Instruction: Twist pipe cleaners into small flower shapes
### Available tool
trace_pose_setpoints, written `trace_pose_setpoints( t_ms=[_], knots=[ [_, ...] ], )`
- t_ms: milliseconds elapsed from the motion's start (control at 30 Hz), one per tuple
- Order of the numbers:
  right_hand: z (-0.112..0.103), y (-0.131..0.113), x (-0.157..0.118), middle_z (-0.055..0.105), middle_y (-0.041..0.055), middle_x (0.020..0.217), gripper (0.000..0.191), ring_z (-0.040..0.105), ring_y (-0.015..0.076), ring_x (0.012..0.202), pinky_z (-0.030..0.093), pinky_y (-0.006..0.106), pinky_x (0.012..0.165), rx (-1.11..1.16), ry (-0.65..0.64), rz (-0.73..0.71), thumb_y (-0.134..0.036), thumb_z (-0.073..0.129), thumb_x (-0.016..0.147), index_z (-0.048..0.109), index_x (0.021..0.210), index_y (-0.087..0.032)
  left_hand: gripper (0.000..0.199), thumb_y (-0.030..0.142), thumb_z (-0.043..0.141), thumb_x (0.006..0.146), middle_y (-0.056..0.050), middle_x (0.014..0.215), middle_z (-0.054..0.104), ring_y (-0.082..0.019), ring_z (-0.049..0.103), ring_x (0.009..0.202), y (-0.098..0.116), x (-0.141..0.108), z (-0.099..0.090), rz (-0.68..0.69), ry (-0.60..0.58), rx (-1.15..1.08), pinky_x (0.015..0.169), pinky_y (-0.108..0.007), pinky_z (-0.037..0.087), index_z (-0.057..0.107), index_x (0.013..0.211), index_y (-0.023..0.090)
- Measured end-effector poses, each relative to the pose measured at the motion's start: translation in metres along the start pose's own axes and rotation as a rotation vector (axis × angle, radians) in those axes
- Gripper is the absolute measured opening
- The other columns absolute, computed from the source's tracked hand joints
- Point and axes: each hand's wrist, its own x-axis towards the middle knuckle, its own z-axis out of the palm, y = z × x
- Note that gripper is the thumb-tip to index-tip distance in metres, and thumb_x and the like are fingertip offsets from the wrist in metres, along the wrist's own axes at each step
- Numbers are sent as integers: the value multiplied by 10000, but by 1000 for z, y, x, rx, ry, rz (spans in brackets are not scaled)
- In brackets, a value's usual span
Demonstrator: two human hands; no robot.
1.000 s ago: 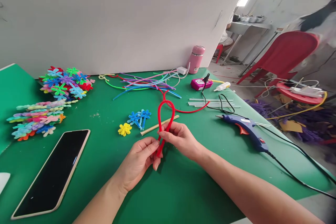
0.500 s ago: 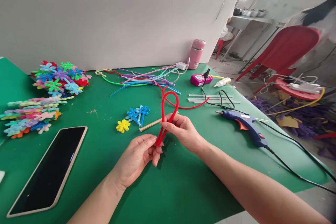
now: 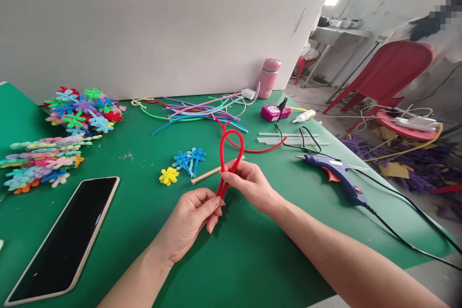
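Note:
A red pipe cleaner [image 3: 233,134] is bent into an upright loop above the green table. Its lower ends are pinched between the thumb and fingers of my left hand [image 3: 197,214]. Higher up, where the two strands come together, my right hand [image 3: 247,179] pinches it too. Behind the loop lie a wooden stick [image 3: 206,174], partly hidden by my right hand, and another red pipe cleaner [image 3: 262,149] curving across the table. Left of the stick are blue pipe-cleaner flowers [image 3: 189,159] and a yellow flower [image 3: 168,176].
A phone [image 3: 65,240] lies at front left, below piles of colourful pipe-cleaner flowers [image 3: 84,108]. Loose pipe cleaners [image 3: 202,108] spread along the back. At right lie clear glue sticks [image 3: 292,139] and a corded glue gun [image 3: 335,173]. A pink bottle [image 3: 269,79] stands by the partition.
My left hand has shifted slightly up along the strands, closer to my right hand. The red loop leans a little further left and looks slightly wider.

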Motion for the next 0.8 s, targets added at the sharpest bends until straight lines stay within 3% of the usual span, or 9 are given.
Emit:
trace_pose_setpoints(
  t_ms=[133,367,533,800],
  knots=[
    [-1,-5,2,515,-21,690,209,437,92,614,361,218,562,12,154,-10,-313,613,696,594,854,-177,218,284,574,743,4,608,547,-30,370,406,1,-1,0,17,4,57,439,-212,255,533,601,125],
    [-13,-14,11,533,-25,735,351,495,101,685,384,224,617,176,440,-184,-267,635,674,531,1006,-217,213,301,563,737,6,590,529,-39,345,428,2,-4,1,-3,-19,164,416,-196,238,536,615,129],
    [-17,-16,12,502,-44,673,373,445,80,603,359,223,576,204,475,-239,-258,638,676,522,1027,-204,228,316,556,733,21,553,493,-45,344,428,2,-5,2,-16,-57,224,407,-190,245,517,603,132],
    [-18,-15,13,509,-48,656,396,410,74,550,320,226,525,153,524,-208,-285,629,677,532,1053,-206,216,307,519,747,33,555,476,-43,332,434,2,-5,1,-22,-79,257,409,-183,246,490,614,140]
  ],
)
